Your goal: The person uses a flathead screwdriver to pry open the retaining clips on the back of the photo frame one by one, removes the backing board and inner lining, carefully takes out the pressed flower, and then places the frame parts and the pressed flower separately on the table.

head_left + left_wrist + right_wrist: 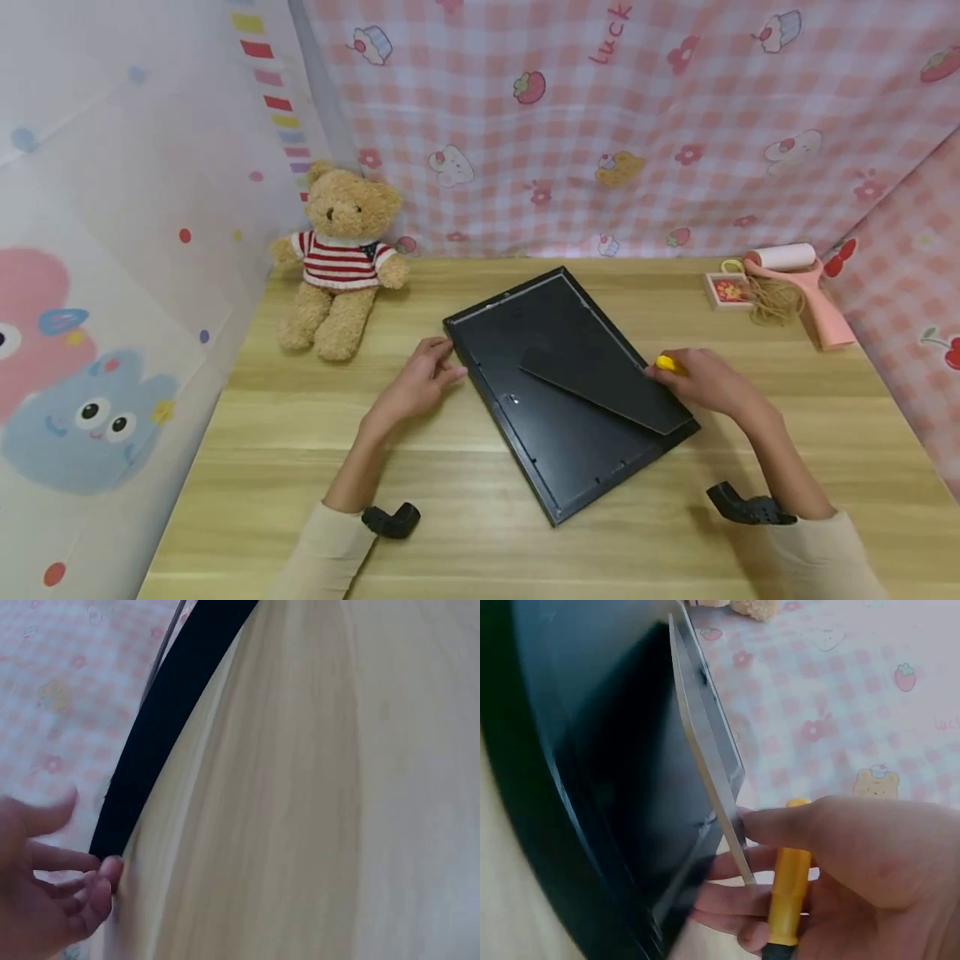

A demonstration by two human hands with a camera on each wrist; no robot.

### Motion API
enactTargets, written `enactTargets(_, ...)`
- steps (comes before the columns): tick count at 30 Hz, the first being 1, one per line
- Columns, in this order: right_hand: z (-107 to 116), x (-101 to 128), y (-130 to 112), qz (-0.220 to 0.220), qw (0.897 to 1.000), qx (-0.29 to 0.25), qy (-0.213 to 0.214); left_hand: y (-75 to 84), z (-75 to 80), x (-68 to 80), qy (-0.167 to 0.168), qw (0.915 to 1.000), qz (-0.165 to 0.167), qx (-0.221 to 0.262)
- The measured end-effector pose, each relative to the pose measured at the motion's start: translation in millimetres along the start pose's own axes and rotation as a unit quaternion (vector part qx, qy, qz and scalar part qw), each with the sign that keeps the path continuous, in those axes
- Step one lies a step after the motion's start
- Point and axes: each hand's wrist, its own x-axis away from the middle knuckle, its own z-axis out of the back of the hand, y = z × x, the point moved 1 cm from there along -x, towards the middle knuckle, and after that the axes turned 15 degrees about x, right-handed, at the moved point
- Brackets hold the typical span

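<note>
Fingertips of the left hand (418,385) rest loosely against the left edge of the black picture frame (558,392), face-down mid-desk. Right hand (705,382) clutches a yellow-handled tool (789,885) and pinches the stand flap (600,387) at the frame's right edge.

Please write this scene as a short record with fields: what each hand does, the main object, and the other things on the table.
main object: black picture frame, lying back side up on the wooden table
stand: black easel stand, attached to the frame's back
left hand: fingertips touch the frame's left edge
right hand: grips a yellow-handled tool, thumb on the stand's edge
back left: teddy bear in striped sweater
back right: pink lint roller, small square box, tan string bundle
</note>
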Motion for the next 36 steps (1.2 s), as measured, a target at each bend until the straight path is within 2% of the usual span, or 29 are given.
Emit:
enactTargets(2, -1.3, 5.5, -4.6, 0.015, 1.000, -0.009, -0.010, 7.8, -2.9, -3.3, -0.023, 0.9991, 0.016, 0.031)
enactTargets(4, -7.4, 9.0, -4.4, 0.011, 1.000, -0.005, -0.015, 3.6, -5.1, -10.7, -0.031, 0.9987, 0.019, 0.035)
enactTargets(11, -22.7, 17.9, -14.1, 0.014, 0.999, -0.013, -0.038, -18.6, -3.8, -42.1, -0.042, 0.9987, -0.028, -0.002)
enactTargets(12, -23.4, 19.2, -16.9, 0.016, 0.999, -0.015, -0.043, -21.7, -3.7, -45.4, -0.044, 0.9986, -0.029, -0.005)
enactTargets(15, -27.1, 23.5, -20.0, 0.032, 0.997, -0.033, -0.054, -15.7, -2.9, -49.7, -0.053, 0.9983, -0.018, -0.016)
enactTargets(17, -21.0, 28.7, -26.9, 0.046, 0.996, -0.060, -0.053, -6.3, -1.8, -49.8, -0.059, 0.9981, -0.004, -0.016)
enactTargets(19, -2.5, 35.5, -42.5, 0.048, 0.993, -0.091, -0.061, 0.3, -1.2, -47.8, -0.060, 0.9981, -0.010, -0.011)
enactTargets(22, 38.8, 46.2, -76.2, 0.006, 0.990, -0.130, -0.050, -9.5, -2.1, -45.1, -0.058, 0.9974, -0.042, 0.007)
enactTargets(24, 62.5, 50.2, -93.7, -0.052, 0.987, -0.151, -0.028, -23.1, -3.7, -41.4, -0.061, 0.9963, -0.054, 0.027)
enactTargets(26, 75.3, 51.7, -101.7, -0.102, 0.979, -0.175, 0.031, -36.2, -5.7, -37.6, -0.072, 0.9951, -0.056, 0.038)
enactTargets(28, 83.4, 50.1, -107.3, -0.127, 0.967, -0.193, 0.103, -46.2, -8.1, -34.3, -0.087, 0.9948, -0.039, 0.037)
enactTargets(30, 88.2, 44.7, -112.8, -0.117, 0.955, -0.210, 0.174, -47.4, -9.3, -30.7, -0.101, 0.9941, -0.031, 0.025)
enactTargets(32, 92.1, 36.3, -119.9, -0.086, 0.943, -0.225, 0.229, -42.0, -9.5, -28.2, -0.112, 0.9934, -0.024, 0.008)
enactTargets(34, 95.3, 26.0, -127.9, -0.059, 0.935, -0.232, 0.261, -31.6, -9.4, -25.5, -0.118, 0.9930, -0.013, -0.003)
enactTargets(36, 98.8, 15.5, -136.6, -0.047, 0.929, -0.254, 0.266, -19.6, -9.5, -22.9, -0.120, 0.9925, -0.002, -0.019)
